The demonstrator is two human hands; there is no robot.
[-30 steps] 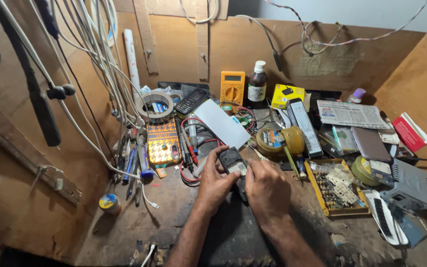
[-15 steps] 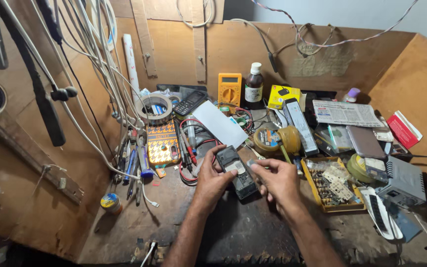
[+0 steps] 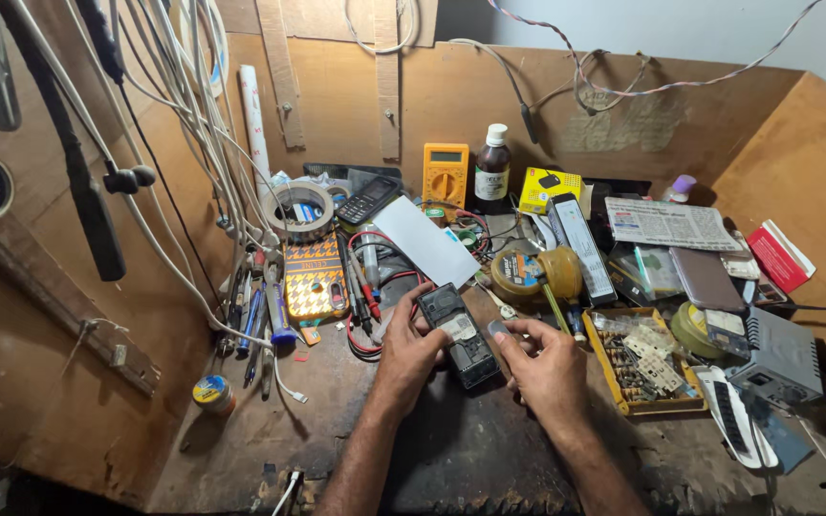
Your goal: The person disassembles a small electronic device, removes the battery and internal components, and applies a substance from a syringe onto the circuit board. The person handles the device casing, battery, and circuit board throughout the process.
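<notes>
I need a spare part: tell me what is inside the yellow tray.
The yellow tray holds a jumble of small pale and dark parts, heaped toward its far end. What lies beneath the heap, and the tray's floor there, is covered. The right hand is beside it, not in it.

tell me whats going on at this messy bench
A person sits at a cluttered wooden workbench with a small dark phone opened up, its insides facing up. The left hand steadies the phone along its left edge, while the right hand sits at its right side, fingers pinched close by it. A yellow multimeter, a brown bottle, a roll of tape and a tray of small parts lie around.
</notes>
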